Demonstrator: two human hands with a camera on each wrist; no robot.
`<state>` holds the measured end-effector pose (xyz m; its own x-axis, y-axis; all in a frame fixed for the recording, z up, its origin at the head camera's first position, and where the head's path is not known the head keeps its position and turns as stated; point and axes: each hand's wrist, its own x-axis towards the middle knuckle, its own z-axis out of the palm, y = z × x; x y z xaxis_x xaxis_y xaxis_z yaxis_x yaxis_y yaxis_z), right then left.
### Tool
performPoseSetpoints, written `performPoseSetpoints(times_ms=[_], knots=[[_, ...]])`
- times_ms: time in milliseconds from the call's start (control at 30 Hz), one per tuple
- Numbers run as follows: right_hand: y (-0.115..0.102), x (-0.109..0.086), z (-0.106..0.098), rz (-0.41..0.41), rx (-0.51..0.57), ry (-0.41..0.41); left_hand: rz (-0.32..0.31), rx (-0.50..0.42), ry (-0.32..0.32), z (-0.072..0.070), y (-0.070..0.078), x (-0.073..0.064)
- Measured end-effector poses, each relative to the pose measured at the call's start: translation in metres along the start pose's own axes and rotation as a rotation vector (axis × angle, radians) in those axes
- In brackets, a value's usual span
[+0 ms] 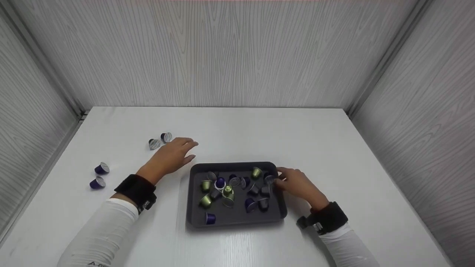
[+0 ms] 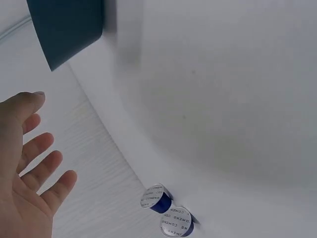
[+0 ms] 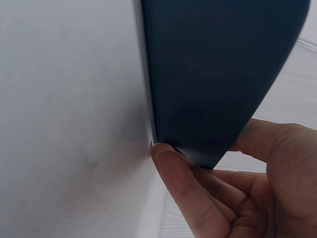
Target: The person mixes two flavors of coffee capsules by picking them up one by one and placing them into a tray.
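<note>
A dark grey tray [image 1: 237, 222] lies on the white table with several coffee capsules in it, among them a green capsule [image 1: 205, 201], a purple capsule [image 1: 210, 218] and a black capsule [image 1: 263, 204]. My right hand [image 1: 298, 183] grips the tray's right edge; in the right wrist view, fingertips [image 3: 171, 166] press its outer side while the thumb goes behind the rim. Off the tray's back left corner, my left hand [image 1: 170, 155] hovers with fingers spread and holds nothing. The left wrist view shows that hand [image 2: 29, 163] apart from the tray wall [image 2: 69, 29].
Two capsules [image 1: 154, 144] with silver lids lie behind my left hand. Two purple capsules [image 1: 98, 183] lie near the table's left side. Pale wood-grain panels [image 1: 230, 55] enclose the table at the back and both sides.
</note>
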<state>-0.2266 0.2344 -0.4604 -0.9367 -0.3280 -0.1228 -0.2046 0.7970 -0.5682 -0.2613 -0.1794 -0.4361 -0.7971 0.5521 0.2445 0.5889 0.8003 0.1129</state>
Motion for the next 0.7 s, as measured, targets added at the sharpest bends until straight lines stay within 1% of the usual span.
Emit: performPoseSetpoints(times_ms=[167, 233, 467, 567, 700], knots=[[0.001, 0.000, 0.001, -0.023, -0.009, -0.002, -0.091, 0.014, -0.065, 0.001, -0.014, -0.002], [0.001, 0.001, 0.001, -0.031, -0.014, -0.003, -0.125, 0.015, -0.080, 0.001, -0.019, -0.003], [0.001, 0.000, 0.002, -0.035, -0.008, 0.001, -0.224, -0.004, -0.085, 0.003, -0.039, -0.009], [0.001, 0.000, 0.001, -0.031, -0.008, 0.001, -0.287, -0.038, -0.098, 0.003, -0.046, -0.012], [0.001, -0.001, 0.001, -0.027, -0.002, 0.002, -0.362, -0.092, -0.097, 0.006, -0.054, -0.014]])
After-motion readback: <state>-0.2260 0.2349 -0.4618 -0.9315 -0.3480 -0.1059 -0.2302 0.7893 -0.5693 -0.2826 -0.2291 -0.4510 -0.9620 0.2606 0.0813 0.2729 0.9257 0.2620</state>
